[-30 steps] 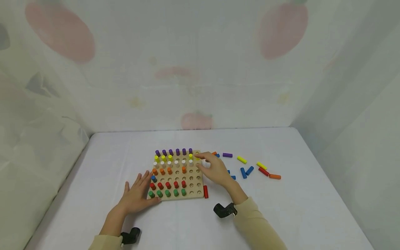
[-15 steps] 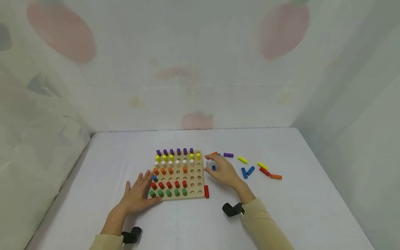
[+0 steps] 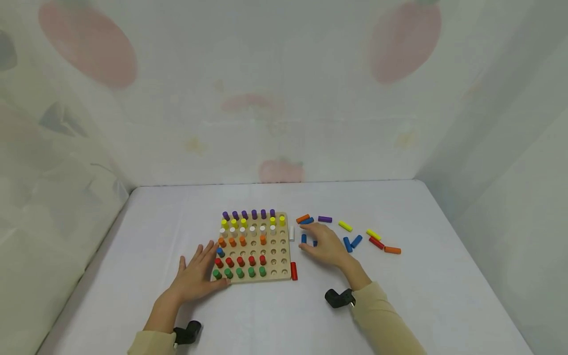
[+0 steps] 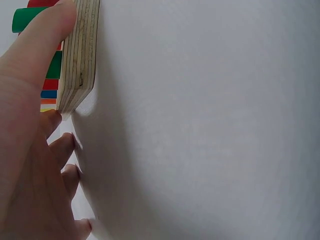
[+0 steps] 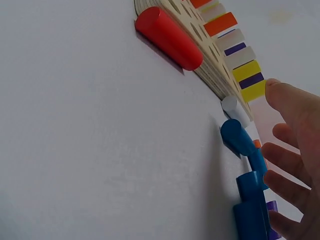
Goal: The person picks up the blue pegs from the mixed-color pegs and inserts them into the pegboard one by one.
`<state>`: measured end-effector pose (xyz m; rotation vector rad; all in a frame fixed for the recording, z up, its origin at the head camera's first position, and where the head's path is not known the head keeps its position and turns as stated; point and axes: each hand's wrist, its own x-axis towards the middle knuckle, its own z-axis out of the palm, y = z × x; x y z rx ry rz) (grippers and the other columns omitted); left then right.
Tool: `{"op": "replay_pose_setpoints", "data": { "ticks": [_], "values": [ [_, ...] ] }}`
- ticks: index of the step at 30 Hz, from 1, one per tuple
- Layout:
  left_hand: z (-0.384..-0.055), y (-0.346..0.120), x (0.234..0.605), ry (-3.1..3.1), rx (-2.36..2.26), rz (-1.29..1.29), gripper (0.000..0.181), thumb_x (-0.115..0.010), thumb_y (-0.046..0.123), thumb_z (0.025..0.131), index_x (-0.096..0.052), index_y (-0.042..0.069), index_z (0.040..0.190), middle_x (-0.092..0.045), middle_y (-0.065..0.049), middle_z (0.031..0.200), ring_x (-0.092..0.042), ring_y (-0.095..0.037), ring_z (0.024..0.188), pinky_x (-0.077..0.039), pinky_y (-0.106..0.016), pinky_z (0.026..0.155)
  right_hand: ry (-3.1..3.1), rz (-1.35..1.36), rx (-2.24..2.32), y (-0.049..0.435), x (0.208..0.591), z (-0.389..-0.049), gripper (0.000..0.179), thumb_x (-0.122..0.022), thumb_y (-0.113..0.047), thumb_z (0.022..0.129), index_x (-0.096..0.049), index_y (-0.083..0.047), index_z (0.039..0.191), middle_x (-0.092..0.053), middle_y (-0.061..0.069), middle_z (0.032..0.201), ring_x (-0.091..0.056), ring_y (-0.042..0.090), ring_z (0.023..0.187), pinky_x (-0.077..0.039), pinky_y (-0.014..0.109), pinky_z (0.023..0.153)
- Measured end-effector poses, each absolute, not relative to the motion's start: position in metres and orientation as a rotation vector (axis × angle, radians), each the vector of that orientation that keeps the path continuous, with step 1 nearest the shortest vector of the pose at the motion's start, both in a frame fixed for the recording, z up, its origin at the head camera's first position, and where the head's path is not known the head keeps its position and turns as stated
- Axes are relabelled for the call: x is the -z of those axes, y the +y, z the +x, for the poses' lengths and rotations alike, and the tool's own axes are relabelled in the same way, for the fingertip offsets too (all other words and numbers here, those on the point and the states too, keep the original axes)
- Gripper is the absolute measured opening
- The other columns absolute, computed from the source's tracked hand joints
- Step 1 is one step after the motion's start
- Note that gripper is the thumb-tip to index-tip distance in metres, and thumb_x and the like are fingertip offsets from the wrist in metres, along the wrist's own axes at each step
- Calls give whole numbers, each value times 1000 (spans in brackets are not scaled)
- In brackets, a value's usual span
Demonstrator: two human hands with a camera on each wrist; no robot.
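Observation:
A wooden pegboard (image 3: pixel 278 256) lies on the table with rows of purple, yellow, white, orange, blue, red and green pegs standing in it. My left hand (image 3: pixel 193 278) rests at its front left corner, fingers spread along the left side and thumb against the front edge, as the left wrist view also shows. To the right of the board, my right hand (image 3: pixel 327 246) hovers with thumb and fingers apart around a lying blue peg (image 3: pixel 303 238), holding nothing. Beside the board's right edge lies a white peg (image 3: pixel 291 233). A second blue peg (image 3: pixel 315 243) is partly hidden by the hand.
A red peg (image 3: pixel 294 271) lies along the board's right edge. Further right are scattered a purple peg (image 3: pixel 325 219), yellow pegs (image 3: pixel 345 226), more blue pegs (image 3: pixel 347 244), another red peg (image 3: pixel 376 242) and an orange peg (image 3: pixel 392 250). White cloth covers the table.
My right hand has let go of a yellow peg at the right end of its row and moved right, uncovering the lying white peg. My left hand has stayed in place.

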<state>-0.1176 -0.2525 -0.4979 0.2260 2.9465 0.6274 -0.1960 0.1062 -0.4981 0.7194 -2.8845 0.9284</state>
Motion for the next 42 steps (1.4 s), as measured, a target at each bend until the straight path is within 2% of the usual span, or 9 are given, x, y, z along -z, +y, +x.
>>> {"op": "replay_pose_setpoints", "data": {
  "ticks": [18,26,42],
  "values": [
    [-118,-252,497,2937,-641,222,105,-66,66,66,-26,12,146,-23,-14,151,-14,-42,138,3,-73,99,-2899,686,-840,112,511,-198,48,-70,-36,80,-59,-15,122,-60,1,121,-55,20,113,-45,38,94],
    [-119,-253,498,2942,-625,214,105,-66,67,66,-26,12,146,-23,-14,152,-13,-41,138,3,-72,99,-2905,657,-841,107,510,-196,47,-71,-37,78,-60,-17,120,-59,2,120,-52,22,113,-41,46,95],
    [-118,-253,499,2935,-651,226,105,-65,67,66,-25,14,146,-22,-13,152,-12,-41,138,4,-72,99,-2908,630,-798,107,516,-196,45,-71,-39,78,-62,-20,118,-58,0,121,-50,21,114,-41,46,94]
  ]
}}
